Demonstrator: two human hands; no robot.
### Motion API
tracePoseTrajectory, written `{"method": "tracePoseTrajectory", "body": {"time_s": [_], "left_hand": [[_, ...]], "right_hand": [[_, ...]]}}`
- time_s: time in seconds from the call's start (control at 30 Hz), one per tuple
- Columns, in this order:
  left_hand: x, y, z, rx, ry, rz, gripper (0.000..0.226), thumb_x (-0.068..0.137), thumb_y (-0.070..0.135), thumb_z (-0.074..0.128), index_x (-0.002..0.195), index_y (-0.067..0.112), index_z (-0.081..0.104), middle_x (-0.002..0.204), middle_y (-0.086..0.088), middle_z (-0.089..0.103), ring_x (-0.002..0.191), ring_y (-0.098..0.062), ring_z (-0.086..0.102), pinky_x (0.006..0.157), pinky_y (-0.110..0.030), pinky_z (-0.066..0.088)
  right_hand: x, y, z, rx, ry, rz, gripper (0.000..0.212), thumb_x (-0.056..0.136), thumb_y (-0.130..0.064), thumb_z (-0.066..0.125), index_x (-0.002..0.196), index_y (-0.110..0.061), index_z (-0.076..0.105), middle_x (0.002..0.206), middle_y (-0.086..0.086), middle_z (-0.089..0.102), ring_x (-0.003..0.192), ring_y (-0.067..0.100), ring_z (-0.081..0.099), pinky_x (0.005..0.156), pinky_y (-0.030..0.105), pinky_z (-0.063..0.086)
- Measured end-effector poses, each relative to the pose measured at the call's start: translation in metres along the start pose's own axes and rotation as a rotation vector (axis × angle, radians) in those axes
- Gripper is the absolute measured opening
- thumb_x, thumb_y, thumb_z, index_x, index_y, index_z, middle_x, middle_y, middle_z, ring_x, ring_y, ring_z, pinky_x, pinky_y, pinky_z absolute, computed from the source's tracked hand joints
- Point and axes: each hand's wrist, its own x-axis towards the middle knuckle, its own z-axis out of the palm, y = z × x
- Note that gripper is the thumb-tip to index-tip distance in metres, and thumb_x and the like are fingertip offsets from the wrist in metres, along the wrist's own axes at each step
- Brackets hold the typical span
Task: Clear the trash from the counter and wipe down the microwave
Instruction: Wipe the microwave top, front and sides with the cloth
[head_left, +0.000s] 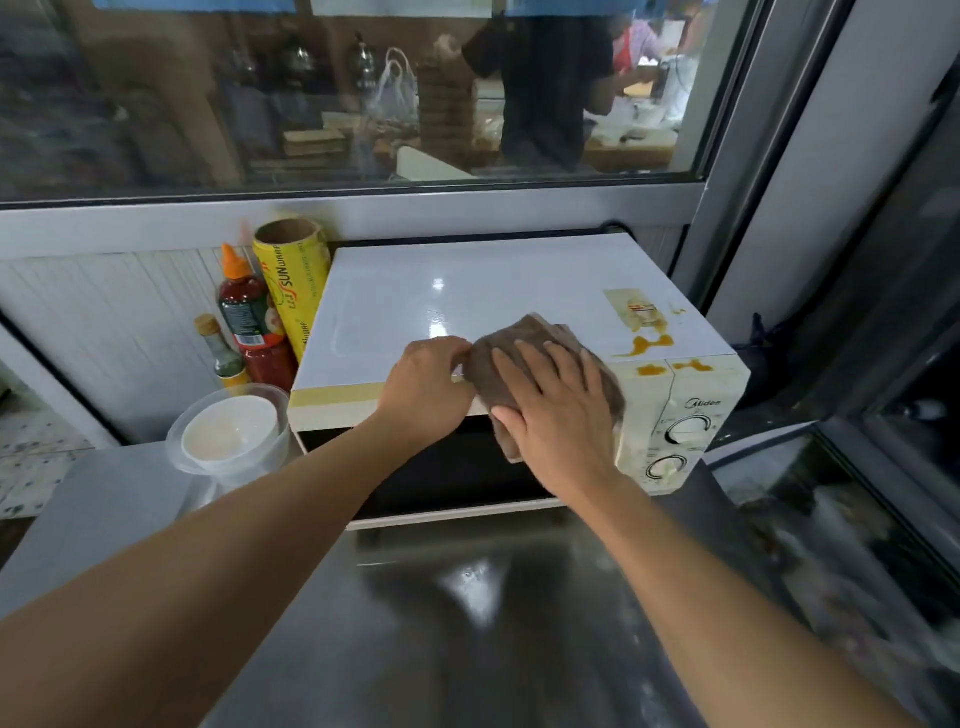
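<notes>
Counter (467, 623): steel surface running under the microwave and out toward the camera.
Microwave (467, 296): white box standing on the counter, long axis left to right; its dark door and dial panel face the camera. "Midea" is readable above the two dials at its right front.
Stains (647, 344): orange-brown smears on the microwave's top right corner and front edge, beside a worn sticker whose print is too small to read.
Cloth (519, 338): brown, crumpled, draped over the microwave's front top edge right of centre, hanging a little down over the door.
Right hand (550, 410): palm down on the cloth, fingers straight and slightly spread, pressing it against the microwave; forearm reaches up from the lower right.
Left hand (431, 384): at the microwave's front edge just left of the cloth, fingers curled, fingertips pinching the cloth's left edge.
Wrap roll (293, 280): yellow, upright, touching the microwave's back left corner; reads "SUN", with smaller print unclear.
Bowl (231, 434): white, inside a clear tub, just left of the microwave.
Sauce bottle (249, 317): red, orange nozzle, left of the microwave.
</notes>
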Motion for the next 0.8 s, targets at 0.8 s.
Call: {"method": "tracePoseTrajectory", "body": {"time_s": [0.8], "left_hand": [[-0.005, -0.052, -0.016, 0.127, 0.154, 0.014, 0.041, 0.092, 0.000, 0.043, 0.125, 0.017, 0.060, 0.133, 0.003, 0.057, 0.127, -0.020, 0.044, 0.107, -0.033, 0.031]], "right_hand": [[-0.003, -0.002, 0.013, 0.091, 0.190, 0.109, 0.057, 0.084, -0.058, 0.044, 0.129, -0.025, 0.054, 0.131, 0.001, 0.054, 0.123, 0.030, 0.043, 0.103, 0.046, 0.027]]}}
